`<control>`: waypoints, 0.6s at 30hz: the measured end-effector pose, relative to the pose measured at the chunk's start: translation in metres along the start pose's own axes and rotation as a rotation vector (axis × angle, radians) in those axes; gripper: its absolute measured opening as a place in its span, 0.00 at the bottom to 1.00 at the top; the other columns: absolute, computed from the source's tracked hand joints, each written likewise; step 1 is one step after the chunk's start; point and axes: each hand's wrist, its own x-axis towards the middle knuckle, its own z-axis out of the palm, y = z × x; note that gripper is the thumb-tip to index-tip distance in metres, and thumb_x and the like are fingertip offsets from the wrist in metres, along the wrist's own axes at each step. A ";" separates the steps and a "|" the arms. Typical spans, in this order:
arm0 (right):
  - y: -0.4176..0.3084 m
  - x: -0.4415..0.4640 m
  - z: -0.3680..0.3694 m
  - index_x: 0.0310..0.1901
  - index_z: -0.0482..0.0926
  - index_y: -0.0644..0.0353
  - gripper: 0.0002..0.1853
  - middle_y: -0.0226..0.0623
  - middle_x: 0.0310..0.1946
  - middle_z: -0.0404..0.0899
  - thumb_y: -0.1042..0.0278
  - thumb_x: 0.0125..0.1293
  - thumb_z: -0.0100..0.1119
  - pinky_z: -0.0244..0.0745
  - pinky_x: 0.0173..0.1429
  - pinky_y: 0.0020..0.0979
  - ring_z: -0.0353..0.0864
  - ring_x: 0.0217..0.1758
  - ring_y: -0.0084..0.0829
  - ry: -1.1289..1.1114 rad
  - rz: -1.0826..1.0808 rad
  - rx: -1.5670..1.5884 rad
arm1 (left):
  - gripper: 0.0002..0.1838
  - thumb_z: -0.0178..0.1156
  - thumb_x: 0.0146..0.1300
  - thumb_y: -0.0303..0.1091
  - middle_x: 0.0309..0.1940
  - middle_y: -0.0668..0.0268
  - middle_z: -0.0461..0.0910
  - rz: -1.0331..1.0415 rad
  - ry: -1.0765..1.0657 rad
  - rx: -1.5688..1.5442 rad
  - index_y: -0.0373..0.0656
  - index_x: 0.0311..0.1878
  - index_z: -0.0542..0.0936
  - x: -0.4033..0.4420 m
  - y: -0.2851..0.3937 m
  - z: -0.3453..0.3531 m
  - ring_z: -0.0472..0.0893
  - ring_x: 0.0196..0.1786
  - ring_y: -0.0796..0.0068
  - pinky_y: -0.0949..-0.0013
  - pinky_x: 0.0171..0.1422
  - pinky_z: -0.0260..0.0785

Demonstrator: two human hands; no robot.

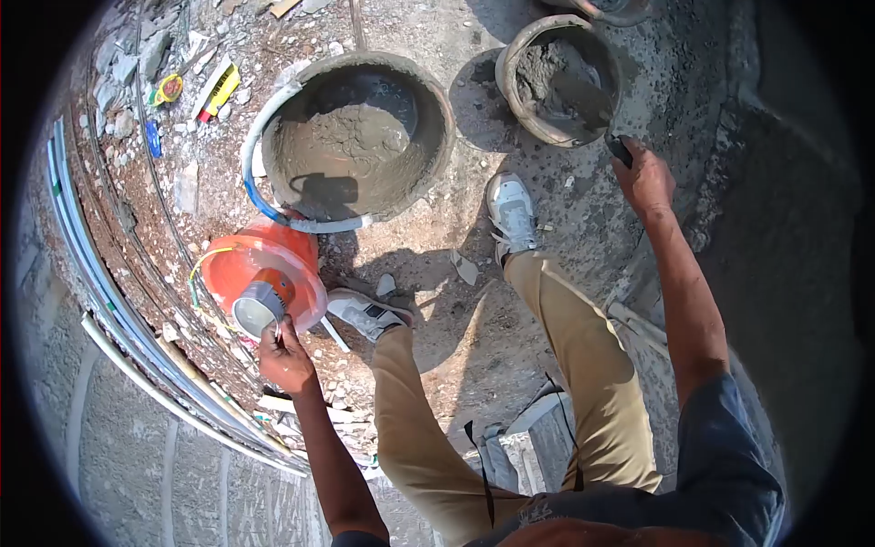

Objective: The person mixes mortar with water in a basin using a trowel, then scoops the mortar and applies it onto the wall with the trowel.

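Observation:
My left hand (286,360) is closed on a metal can (259,306) with an orange and grey outside, tilted over an orange bucket (314,283). My right hand (646,178) grips the dark handle of a trowel (622,149). Its blade appears to lie in the wet grey mortar (540,75) inside a small bucket (509,102), though mortar coats it and its outline is hard to make out. Farther left, a large round tub (439,137) holds more grey mortar (351,137) with some liquid at its far side.
A pale and blue hose (251,169) curves round the large tub. Part of another container (629,11) shows at the top edge. Pipes (73,214) run along the left, beside rubble (155,53) and a yellow wrapper (221,89). My shoes (513,214) stand between the buckets.

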 end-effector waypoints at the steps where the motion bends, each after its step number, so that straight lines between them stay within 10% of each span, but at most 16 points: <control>1: 0.002 -0.003 0.000 0.61 0.81 0.50 0.24 0.44 0.50 0.86 0.52 0.67 0.66 0.80 0.54 0.45 0.86 0.53 0.48 -0.010 0.001 0.047 | 0.10 0.70 0.65 0.37 0.30 0.50 0.84 0.047 -0.012 -0.039 0.39 0.41 0.86 -0.005 0.024 -0.006 0.84 0.30 0.52 0.56 0.37 0.75; 10: 0.070 -0.052 -0.005 0.56 0.82 0.54 0.22 0.50 0.42 0.86 0.53 0.64 0.68 0.79 0.50 0.45 0.86 0.48 0.53 0.003 -0.018 0.468 | 0.16 0.69 0.65 0.46 0.32 0.49 0.83 0.582 -0.630 -0.088 0.41 0.39 0.81 -0.019 0.277 0.030 0.83 0.33 0.42 0.48 0.40 0.74; 18: 0.122 -0.078 0.015 0.56 0.82 0.59 0.22 0.54 0.40 0.86 0.57 0.63 0.69 0.80 0.51 0.43 0.86 0.46 0.53 -0.080 0.089 0.612 | 0.39 0.54 0.68 0.68 0.23 0.50 0.84 0.398 -1.070 -0.155 0.32 0.31 0.82 0.000 0.432 0.161 0.87 0.35 0.51 0.52 0.47 0.77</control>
